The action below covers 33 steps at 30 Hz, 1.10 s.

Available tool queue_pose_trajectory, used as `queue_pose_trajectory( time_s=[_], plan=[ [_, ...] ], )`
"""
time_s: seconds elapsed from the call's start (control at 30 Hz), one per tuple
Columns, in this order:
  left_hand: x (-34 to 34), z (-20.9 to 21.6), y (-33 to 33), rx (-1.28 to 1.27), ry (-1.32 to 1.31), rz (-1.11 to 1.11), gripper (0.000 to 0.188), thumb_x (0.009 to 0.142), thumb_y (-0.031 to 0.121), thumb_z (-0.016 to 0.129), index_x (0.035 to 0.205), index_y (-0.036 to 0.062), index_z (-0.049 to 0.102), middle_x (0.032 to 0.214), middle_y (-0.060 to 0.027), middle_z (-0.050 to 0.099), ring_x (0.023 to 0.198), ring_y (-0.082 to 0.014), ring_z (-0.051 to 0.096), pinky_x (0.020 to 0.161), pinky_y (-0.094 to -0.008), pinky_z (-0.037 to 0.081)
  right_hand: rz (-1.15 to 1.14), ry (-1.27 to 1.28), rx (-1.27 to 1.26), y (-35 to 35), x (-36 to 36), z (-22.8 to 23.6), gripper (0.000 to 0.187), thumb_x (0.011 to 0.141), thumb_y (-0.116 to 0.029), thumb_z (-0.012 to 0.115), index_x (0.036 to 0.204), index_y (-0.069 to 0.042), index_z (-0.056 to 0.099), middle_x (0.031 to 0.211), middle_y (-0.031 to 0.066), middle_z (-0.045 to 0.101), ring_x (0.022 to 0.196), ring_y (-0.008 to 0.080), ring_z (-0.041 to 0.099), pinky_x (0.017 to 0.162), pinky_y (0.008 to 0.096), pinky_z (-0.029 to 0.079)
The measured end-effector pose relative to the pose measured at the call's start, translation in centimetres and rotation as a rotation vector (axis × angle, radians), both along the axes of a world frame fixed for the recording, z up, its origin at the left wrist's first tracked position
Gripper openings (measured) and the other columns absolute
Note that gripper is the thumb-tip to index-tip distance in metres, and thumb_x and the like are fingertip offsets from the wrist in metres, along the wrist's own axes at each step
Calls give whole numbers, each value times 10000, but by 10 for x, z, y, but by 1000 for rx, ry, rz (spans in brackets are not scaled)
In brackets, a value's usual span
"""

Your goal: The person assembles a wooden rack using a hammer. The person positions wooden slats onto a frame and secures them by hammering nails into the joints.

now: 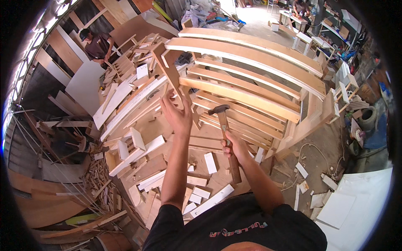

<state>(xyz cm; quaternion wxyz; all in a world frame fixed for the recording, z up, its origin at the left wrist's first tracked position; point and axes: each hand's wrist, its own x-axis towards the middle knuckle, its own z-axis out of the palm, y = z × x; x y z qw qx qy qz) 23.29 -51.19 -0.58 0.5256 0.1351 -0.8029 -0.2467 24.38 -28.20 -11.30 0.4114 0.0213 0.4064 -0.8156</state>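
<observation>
My right hand (235, 147) is wrapped round the wooden handle of a claw hammer (223, 121). Its dark metal head points up and away from me, in front of the slats. Against the near left post of a large slatted wooden frame (238, 95) is my left hand (176, 113), its fingers bent on one side of the post and its thumb on the other. The fingertips are partly hidden, and whether they also pinch something small cannot be made out. The frame has several long parallel slats and wide curved boards along its far side.
Under the frame lies a wooden worktop strewn with offcuts (201, 192) and white-faced boards. At the far left a person (97, 47) handles wood pieces. Scrap wood (102, 184) is heaped at left; a pale cord (318, 150) and white panels (356, 196) lie at right.
</observation>
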Motion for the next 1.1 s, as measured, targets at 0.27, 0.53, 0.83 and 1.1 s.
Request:
queue_pose_trajectory(
  time_s=[0.27, 0.53, 0.83, 1.1],
  plan=[
    [-31, -12, 63, 1324, -145, -637, 560, 928, 569, 773, 1118, 51, 678, 1065, -63, 696, 1015, -201, 681, 839, -366, 532, 217, 149, 389, 87, 58, -13, 323, 1092, -332, 571, 1283, -74, 604, 799, 3, 592, 601, 106, 549, 513, 286, 482],
    [-59, 1, 115, 1414, -128, -883, 309, 977, 366, 786, 1042, 81, 684, 963, -38, 679, 957, -188, 689, 886, -373, 585, 243, 257, 357, 132, 82, -1, 457, 1089, -314, 580, 1496, -109, 535, 786, -27, 530, 587, 90, 521, 500, 273, 476],
    [-68, 21, 128, 1293, 44, -847, 263, 1003, 141, 717, 1180, -2, 584, 1064, -115, 696, 896, -185, 700, 650, -322, 662, 8, 484, 519, 179, 120, 4, 513, 1052, -229, 634, 1530, -77, 525, 784, -5, 576, 612, 104, 550, 543, 296, 490],
    [-70, 29, 129, 1192, 40, -788, 209, 1002, 113, 703, 1040, -68, 604, 931, -116, 641, 766, -160, 656, 598, -313, 676, -93, 392, 604, 196, 148, 45, 532, 1058, -228, 621, 1553, -76, 499, 791, -5, 592, 594, 89, 565, 508, 269, 482]
  ],
)
